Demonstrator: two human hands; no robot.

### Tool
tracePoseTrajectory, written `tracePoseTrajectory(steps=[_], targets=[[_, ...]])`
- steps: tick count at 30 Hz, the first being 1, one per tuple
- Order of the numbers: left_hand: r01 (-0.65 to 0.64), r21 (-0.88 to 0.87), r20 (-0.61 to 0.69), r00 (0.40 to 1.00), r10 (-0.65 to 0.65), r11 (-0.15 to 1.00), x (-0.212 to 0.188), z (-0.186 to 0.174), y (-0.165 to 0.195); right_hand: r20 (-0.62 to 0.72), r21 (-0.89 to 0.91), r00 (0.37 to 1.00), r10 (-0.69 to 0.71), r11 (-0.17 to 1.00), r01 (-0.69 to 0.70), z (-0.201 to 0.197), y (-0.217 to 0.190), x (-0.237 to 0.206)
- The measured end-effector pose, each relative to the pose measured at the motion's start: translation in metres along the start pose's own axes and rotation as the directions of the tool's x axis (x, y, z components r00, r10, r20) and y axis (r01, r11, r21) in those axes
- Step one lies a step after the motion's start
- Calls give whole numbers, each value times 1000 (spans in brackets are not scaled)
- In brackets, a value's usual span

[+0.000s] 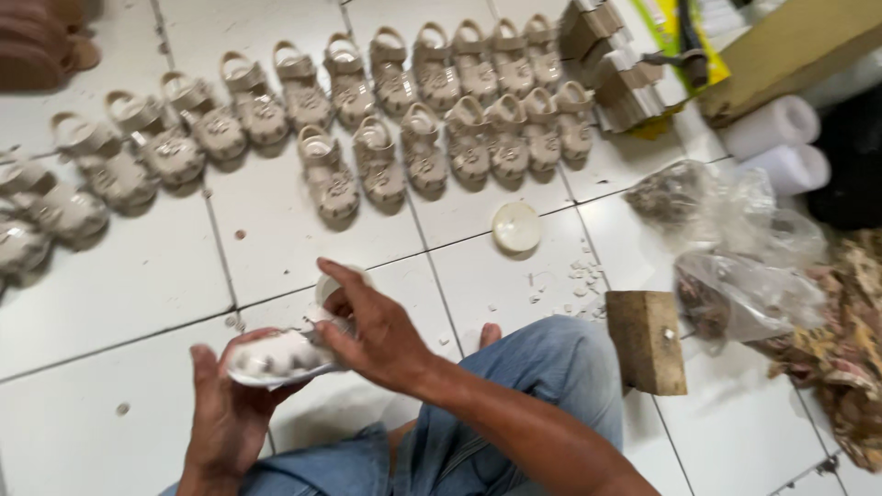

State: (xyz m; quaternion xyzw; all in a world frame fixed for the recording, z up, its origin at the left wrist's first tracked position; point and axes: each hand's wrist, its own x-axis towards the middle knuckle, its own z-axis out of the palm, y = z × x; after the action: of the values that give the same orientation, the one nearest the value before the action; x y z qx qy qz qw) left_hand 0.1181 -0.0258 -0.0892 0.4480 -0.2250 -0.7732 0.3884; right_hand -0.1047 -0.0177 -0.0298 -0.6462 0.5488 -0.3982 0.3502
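While upturned, sandal (276, 356) between hands (303, 367)

The small sandals (377, 110) in rows are all one pale beige, straps and soles alike. The sole (276, 356) between the hands is off-white. The floor tiles (119, 285) are glossy white with thin grey grout lines. The person's jeans (542, 367) are faded blue. A round lid (516, 226) is cream. The block (648, 340) is brown wood. Two foam rolls (781, 142) are white, the plastic bags (735, 248) clear over dark brown contents, and the cloth (850, 349) carries a brown and tan floral pattern.
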Motion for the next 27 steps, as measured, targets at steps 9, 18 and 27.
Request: tracePoseTrajectory(steps=[9, 18, 27], targets=[[18, 279, 82, 996, -42, 960, 11, 5, -17, 142, 24, 987, -70, 997, 67, 11, 6, 2], [-217, 756, 41, 957, 286, 618, 13, 5, -25, 165, -65, 919, -358, 926, 373, 28, -4, -8], [35, 278, -19, 999, -31, 960, 3, 1, 0, 68, -13, 957, -281, 959, 283, 20, 8, 1]])
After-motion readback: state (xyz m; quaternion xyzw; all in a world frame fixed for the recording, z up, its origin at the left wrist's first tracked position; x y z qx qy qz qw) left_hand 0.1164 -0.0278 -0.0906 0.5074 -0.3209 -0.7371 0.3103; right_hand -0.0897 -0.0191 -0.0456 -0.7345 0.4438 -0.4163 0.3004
